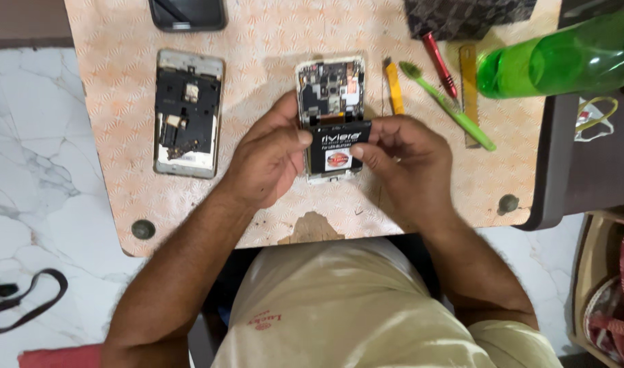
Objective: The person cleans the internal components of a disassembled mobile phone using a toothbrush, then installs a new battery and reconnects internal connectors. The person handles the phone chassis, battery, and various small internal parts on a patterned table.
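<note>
Both hands on a black battery over an opened phone

The left hand (268, 160) pinches the black battery (338, 146) at its left edge, thumb pressed on top, and the right hand (407, 153) clamps the right edge between thumb and fingers — the pack sits tilted over the lower half of the opened phone (330, 92), whose circuit board shows bare above it. A second stripped phone (187, 112) lies well apart to the left; a yellow pry tool (394, 88), green toothbrush (448, 105) and red screwdriver (439, 65) wait to the right on the table (257, 41). The risk, as I judge it: the grip is at the edges only, so a slip could drop the pack onto the exposed board, or a squeeze could bend the cell.
</note>
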